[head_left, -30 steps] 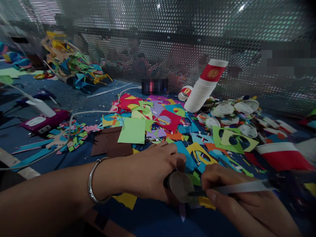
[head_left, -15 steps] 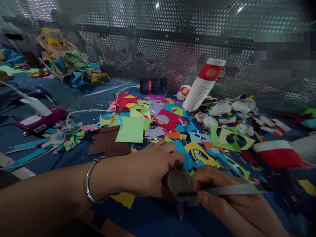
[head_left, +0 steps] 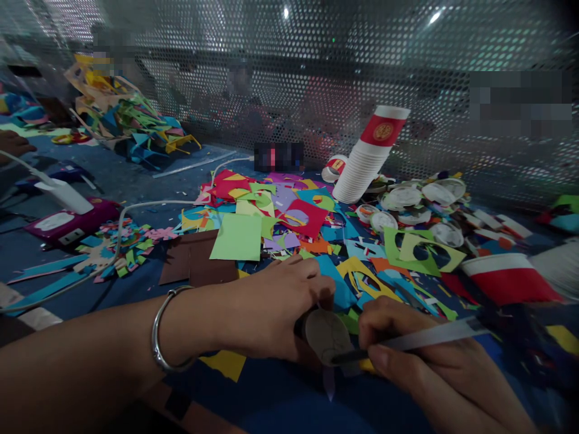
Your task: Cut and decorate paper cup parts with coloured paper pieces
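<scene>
My left hand (head_left: 275,307), with a silver bangle at the wrist, is closed around a round, grey-brown piece (head_left: 326,337) that faces up. Thin lines show on its flat face; its sides are mostly hidden by my fingers, and I cannot tell what it is made of. In my right hand (head_left: 407,349), thumb and fingers pinch a pen (head_left: 434,335) with a translucent barrel. The pen's dark tip lies at the lower right edge of the round face. Under and beyond both hands are cut paper scraps, among them a yellow sheet with holes (head_left: 366,280).
Beyond lie a light green square (head_left: 237,237) and brown sheets (head_left: 199,259). A tilted stack of paper cups (head_left: 362,172) leans near the perforated metal screen (head_left: 289,78). Plastic lids (head_left: 402,196) lie at right. A white cable (head_left: 158,204) crosses the left. Another person's hand (head_left: 15,146) shows at the left edge.
The pen tip has slid slightly right along the lower part of the round face, and my right hand has shifted a little right. My left hand keeps its hold.
</scene>
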`<action>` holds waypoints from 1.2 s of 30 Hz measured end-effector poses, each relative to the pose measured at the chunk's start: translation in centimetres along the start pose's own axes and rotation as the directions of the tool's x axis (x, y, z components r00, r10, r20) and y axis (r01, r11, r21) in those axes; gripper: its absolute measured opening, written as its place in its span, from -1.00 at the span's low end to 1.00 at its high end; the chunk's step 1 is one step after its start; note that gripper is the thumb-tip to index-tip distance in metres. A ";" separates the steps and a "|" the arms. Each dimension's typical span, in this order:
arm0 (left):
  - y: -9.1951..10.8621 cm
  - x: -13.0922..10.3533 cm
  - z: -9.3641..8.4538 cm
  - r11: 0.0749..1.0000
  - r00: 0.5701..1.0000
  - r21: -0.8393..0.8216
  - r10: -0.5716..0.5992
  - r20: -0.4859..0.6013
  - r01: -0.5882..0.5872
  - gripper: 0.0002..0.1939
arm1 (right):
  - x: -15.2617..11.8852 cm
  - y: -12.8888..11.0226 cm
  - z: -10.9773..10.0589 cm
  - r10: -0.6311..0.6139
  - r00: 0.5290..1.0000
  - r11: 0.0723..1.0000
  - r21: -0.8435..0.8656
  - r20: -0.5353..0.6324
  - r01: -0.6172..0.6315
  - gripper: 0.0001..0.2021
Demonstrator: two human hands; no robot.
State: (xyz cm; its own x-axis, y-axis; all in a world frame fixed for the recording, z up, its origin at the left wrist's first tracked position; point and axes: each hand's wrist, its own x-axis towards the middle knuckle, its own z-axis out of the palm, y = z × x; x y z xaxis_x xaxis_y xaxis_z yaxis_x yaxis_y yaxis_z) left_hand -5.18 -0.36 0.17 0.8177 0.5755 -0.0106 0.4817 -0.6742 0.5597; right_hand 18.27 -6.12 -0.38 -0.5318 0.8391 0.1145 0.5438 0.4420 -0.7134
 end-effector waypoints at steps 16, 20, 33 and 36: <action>0.1 0.0 0.2 1.000 1.000 0.001 -0.006 -0.029 0.006 -0.53 | 0.8 0.4 0.3 0.026 1.000 1.000 -0.004 -0.006 -0.026 -0.75; 0.0 0.0 0.4 1.000 0.999 -0.007 0.004 -0.037 -0.005 -0.53 | 1.1 0.2 0.4 -0.009 1.000 0.999 -0.035 -0.019 0.009 -0.80; 0.4 0.1 0.0 1.000 1.000 -0.012 -0.024 -0.001 0.024 -0.57 | 1.1 -0.2 0.9 -0.001 0.999 0.998 0.067 0.033 -0.001 -0.78; 0.4 0.1 0.0 0.999 0.999 -0.005 -0.032 -0.004 0.032 -0.59 | 0.9 -0.2 0.8 0.013 1.000 0.997 0.081 0.028 -0.015 -0.79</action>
State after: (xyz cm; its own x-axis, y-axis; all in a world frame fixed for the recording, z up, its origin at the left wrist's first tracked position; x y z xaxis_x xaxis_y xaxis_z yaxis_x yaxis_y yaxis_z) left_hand -4.92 -0.58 0.41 0.8004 0.5989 -0.0253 0.5064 -0.6529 0.5633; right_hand 17.09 -5.71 -0.68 -0.5430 0.8353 0.0857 0.4977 0.4024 -0.7684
